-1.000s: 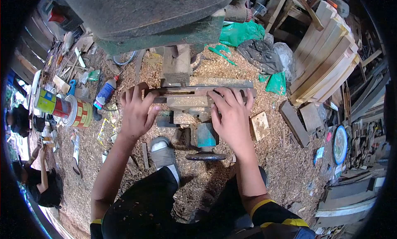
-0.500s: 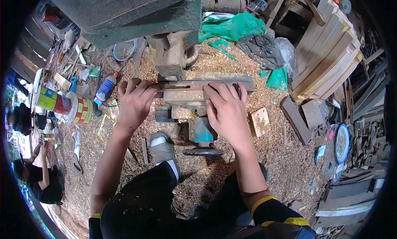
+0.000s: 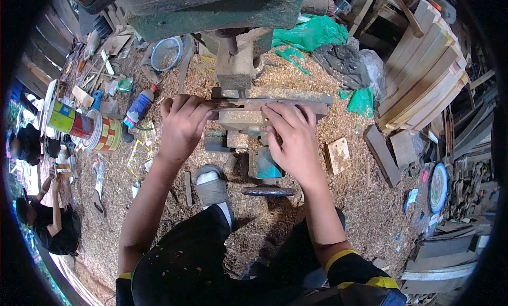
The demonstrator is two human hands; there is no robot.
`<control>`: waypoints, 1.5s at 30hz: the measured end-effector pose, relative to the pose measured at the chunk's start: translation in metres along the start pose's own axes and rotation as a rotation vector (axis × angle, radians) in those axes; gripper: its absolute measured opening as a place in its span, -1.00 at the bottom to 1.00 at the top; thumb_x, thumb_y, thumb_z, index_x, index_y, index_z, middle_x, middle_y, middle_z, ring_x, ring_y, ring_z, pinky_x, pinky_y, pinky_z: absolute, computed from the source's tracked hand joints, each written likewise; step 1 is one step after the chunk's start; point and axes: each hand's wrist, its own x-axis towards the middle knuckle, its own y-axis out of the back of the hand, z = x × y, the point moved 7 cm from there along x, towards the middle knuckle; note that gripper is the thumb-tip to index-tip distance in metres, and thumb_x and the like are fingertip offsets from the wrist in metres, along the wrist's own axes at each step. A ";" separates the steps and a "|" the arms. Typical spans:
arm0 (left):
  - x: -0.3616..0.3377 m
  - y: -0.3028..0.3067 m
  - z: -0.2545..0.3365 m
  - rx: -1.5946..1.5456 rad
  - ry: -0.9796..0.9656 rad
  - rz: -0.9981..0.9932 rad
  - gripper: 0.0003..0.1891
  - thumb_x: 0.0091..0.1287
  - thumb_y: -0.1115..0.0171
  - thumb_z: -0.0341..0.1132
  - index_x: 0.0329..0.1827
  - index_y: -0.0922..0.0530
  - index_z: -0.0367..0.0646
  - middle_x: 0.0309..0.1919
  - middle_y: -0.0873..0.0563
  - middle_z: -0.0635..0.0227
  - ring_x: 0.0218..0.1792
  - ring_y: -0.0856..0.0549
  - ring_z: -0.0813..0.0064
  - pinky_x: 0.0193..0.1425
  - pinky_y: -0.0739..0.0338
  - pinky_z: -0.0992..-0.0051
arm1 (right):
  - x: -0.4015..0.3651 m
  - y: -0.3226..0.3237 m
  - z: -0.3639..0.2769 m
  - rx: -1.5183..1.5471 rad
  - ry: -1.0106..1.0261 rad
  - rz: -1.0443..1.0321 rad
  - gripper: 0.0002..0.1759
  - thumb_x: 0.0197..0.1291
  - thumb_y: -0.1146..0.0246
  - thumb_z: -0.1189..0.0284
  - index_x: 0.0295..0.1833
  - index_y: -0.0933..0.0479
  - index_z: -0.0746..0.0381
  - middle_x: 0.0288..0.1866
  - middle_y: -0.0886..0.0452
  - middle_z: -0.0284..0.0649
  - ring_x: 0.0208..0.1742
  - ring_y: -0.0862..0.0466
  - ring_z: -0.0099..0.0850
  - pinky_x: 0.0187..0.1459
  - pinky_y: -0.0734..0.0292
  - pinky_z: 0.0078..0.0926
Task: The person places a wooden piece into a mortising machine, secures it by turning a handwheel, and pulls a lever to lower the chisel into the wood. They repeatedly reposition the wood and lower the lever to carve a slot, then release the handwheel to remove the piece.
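Note:
A long, narrow wooden piece (image 3: 253,104) with a dark slot lies across a small machine table (image 3: 241,117), along a bar at its far side. My left hand (image 3: 183,127) grips the piece's left end, fingers curled over the top. My right hand (image 3: 295,142) has its fingers bent over the right part, with the thumb on the near side. Above the slot hangs the machine's dusty block-shaped lower part (image 3: 235,65), under a green head (image 3: 222,20). I cannot make out its cutting tip. A round handwheel (image 3: 268,191) sits below the table.
Wood shavings cover the floor. Stacked boards (image 3: 423,68) stand at the right, near a green plastic bag (image 3: 312,33). At the left are a bottle (image 3: 139,106), a paint bucket (image 3: 108,130) and a blue-rimmed basin (image 3: 166,54). Another person (image 3: 55,221) works at the far left.
The view has shifted, so the machine appears further right. Against the machine table, my hands and the wooden piece sit slightly further left. Both hands keep their grip.

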 end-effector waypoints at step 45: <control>-0.002 -0.001 0.018 -0.075 -0.010 -0.129 -0.53 0.27 -0.48 -0.26 0.27 -0.62 0.01 0.13 -0.69 0.34 0.22 -0.62 0.18 0.33 -0.36 0.04 | 0.001 0.015 0.017 0.107 0.060 0.018 -0.60 0.19 -0.40 0.57 0.17 -0.70 0.29 0.22 -0.69 -0.08 0.29 -0.65 0.00 0.39 -0.50 -0.02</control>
